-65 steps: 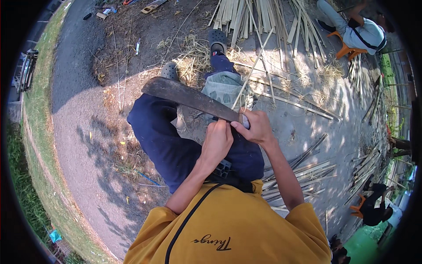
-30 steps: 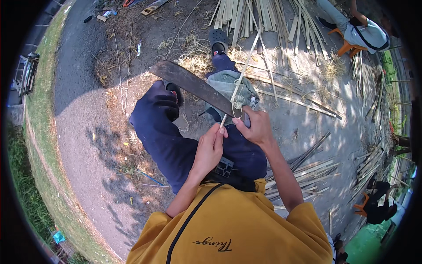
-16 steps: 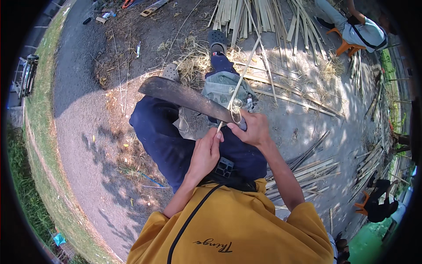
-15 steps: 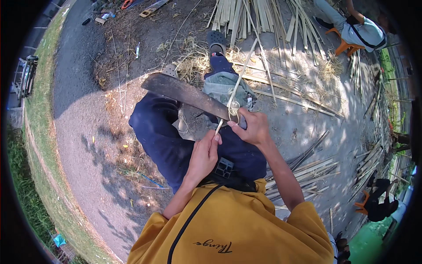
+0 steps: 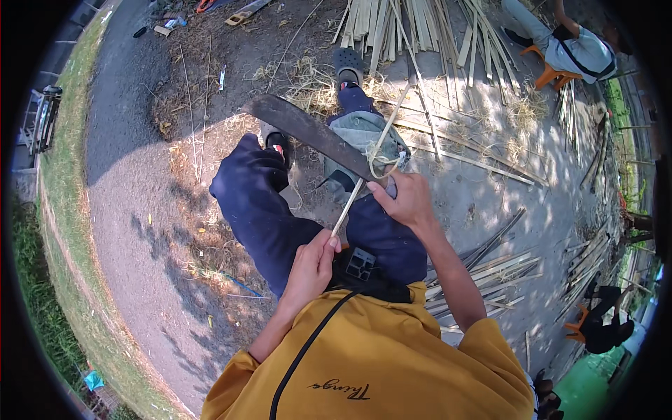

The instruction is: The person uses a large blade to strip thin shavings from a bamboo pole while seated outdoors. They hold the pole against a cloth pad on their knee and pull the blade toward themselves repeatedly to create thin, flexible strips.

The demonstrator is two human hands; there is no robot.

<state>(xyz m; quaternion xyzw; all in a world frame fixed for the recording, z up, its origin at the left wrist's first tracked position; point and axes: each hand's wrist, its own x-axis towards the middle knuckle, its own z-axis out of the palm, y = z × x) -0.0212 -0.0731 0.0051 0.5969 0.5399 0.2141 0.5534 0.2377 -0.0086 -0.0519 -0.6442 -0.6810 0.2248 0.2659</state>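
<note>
In my right hand (image 5: pixel 407 201) is a machete (image 5: pixel 315 138), gripped near its handle, with the broad dark blade pointing to the far left. My left hand (image 5: pixel 312 266) is closed on the near end of a thin pale bamboo strip (image 5: pixel 348 207). The strip runs away from me past the machete's base and over my right knee. A grey-green cloth (image 5: pixel 348 133) covers that leg. Where blade and strip meet, a curl of pale shaving (image 5: pixel 381 165) hangs. My right fingers hide most of the handle.
Long split bamboo strips (image 5: pixel 395 31) lie in a pile at the far side. More strips (image 5: pixel 483 276) lie on the right. Shavings (image 5: pixel 308 87) litter the ground by my feet. A handsaw (image 5: pixel 246 12) lies far left. People sit on orange stools (image 5: pixel 555 73) at right.
My left hand has drawn the strip back toward my body, so more of it shows between hand and blade. The machete has shifted slightly right. My left knee has swung, uncovering the left shoe.
</note>
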